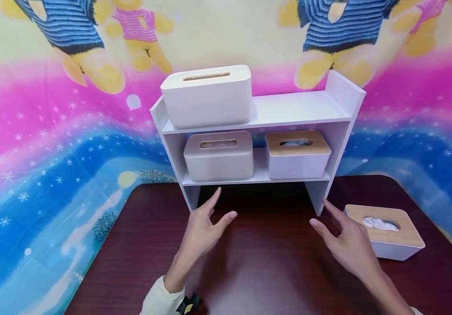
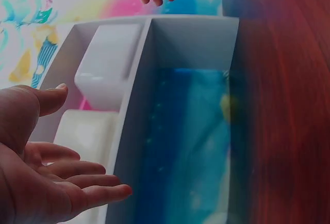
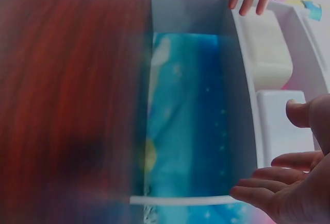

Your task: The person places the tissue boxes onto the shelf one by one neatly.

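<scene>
My left hand (image 1: 204, 229) hovers over the table before the left part of a white two-tier shelf (image 1: 297, 106), fingers extended and palm turned inward. Opposite it, my right hand (image 1: 348, 240) is held the same way near the shelf's right leg; neither holds anything. A cream tissue box (image 1: 210, 103) stands on the top tier at the left. Below it on the middle tier sits a beige tissue box (image 1: 220, 162), and to its right a white tissue box with a wooden lid (image 1: 297, 164). Both wrist views show spread, straight fingers beside the shelf.
Another wooden-lidded tissue box (image 1: 385, 240) lies on the dark red-brown table (image 1: 265, 271), just right of my right hand. Behind the shelf hangs a colourful cloth (image 1: 64, 175) printed with bears and snowflakes. A black strap (image 1: 189, 302) is at my left wrist.
</scene>
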Action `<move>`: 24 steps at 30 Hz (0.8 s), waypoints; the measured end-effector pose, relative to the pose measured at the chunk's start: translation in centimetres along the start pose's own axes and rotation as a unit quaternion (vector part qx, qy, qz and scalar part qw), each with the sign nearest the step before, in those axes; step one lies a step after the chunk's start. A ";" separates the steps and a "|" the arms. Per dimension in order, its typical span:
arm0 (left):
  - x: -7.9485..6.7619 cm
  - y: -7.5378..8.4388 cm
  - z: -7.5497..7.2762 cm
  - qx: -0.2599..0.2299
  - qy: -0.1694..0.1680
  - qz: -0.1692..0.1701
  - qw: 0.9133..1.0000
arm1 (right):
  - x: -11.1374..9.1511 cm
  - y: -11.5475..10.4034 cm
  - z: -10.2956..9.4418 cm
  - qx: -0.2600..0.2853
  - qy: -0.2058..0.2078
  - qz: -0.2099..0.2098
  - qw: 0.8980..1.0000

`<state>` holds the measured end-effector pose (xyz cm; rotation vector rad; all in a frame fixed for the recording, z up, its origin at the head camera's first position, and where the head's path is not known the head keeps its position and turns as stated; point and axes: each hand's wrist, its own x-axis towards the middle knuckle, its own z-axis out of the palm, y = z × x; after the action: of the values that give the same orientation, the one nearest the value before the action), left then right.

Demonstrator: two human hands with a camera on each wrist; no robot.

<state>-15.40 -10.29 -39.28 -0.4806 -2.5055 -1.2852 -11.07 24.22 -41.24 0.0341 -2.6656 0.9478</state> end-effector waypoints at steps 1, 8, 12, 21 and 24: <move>0.0 0.1 0.3 0.000 -0.006 0.001 1.000 | -0.1 0.4 0.0 -0.007 0.000 0.002 1.000; 0.1 0.7 2.9 -0.005 -0.036 0.009 0.999 | -0.6 2.9 -0.5 -0.040 0.017 0.013 0.999; 0.1 0.9 4.3 -0.009 -0.056 0.007 0.998 | -0.9 4.1 -1.2 -0.045 0.023 0.021 0.998; 0.1 1.7 7.2 -0.021 -0.090 0.013 0.996 | -1.8 6.9 -2.9 -0.061 0.064 0.045 0.995; 0.1 1.9 8.2 -0.011 -0.096 0.022 0.995 | -2.1 7.7 -3.4 -0.079 0.086 0.057 0.992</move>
<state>-15.46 -2.51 -42.45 -0.6919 -2.6215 -1.3072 -9.03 32.19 -44.08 -0.2274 -2.5951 0.7336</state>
